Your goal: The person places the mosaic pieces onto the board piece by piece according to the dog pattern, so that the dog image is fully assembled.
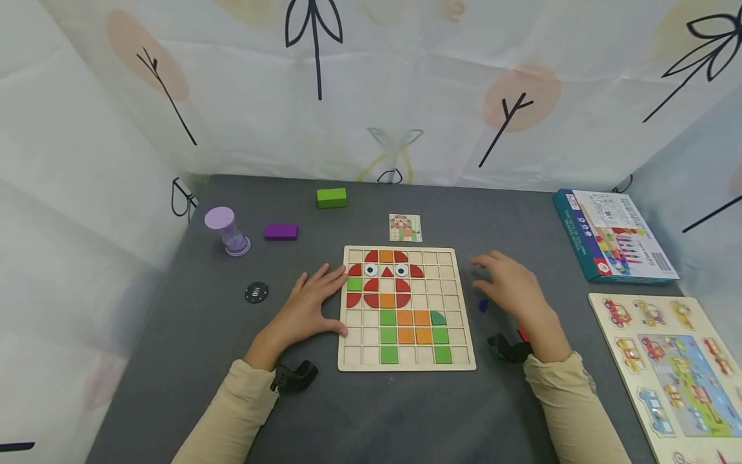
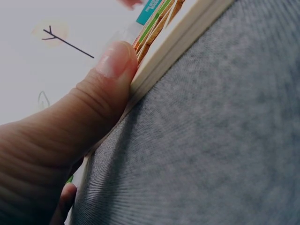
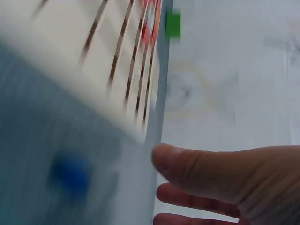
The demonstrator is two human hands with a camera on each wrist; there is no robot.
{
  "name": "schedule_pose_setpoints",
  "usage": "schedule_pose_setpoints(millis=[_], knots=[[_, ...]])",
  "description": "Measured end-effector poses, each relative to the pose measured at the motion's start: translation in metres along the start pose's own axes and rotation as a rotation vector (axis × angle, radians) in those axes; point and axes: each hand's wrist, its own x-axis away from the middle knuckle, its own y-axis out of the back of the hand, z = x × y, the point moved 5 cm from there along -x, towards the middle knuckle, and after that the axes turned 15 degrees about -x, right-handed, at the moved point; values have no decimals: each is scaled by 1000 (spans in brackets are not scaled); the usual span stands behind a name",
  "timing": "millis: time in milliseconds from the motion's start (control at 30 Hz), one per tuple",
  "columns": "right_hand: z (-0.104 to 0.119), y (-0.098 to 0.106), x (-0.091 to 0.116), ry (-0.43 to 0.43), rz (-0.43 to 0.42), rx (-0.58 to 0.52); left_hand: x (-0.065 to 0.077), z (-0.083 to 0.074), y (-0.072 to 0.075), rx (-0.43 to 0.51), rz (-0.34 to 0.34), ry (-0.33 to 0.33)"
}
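Puzzle work sits partway along, by my reading: the wooden grid board (image 1: 407,309) lies at the table's centre with an owl-like figure of red, orange and green tiles filling its middle cells, while many cells around it are bare. A small pattern card (image 1: 404,227) lies at twelve o'clock from the board. The left hand (image 1: 310,303) rests flat at the board's nine o'clock edge, fingers straight and spread, grasping nothing; the left wrist view shows its thumb (image 2: 101,89) pressed against the board's rim, steadying it. The right hand (image 1: 510,287) hovers at three o'clock from the board, fingers loose and slightly curved, empty as far as I can tell. A small blue piece (image 1: 484,305) lies on the grey cloth just beneath it. Judging from this, the next move calls for pinching that piece and matching it to a free cell.
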Motion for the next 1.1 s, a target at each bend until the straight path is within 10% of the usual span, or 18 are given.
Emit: schedule_pose_setpoints(millis=[267, 567, 1100], knots=[[-75, 23, 44, -111, 41, -49, 0, 1, 0, -9, 5, 1], [-93, 20, 56, -139, 18, -58, 0, 1, -2, -20, 0, -2], [11, -12, 13, 165, -64, 3, 0, 1, -2, -19, -2, -6]])
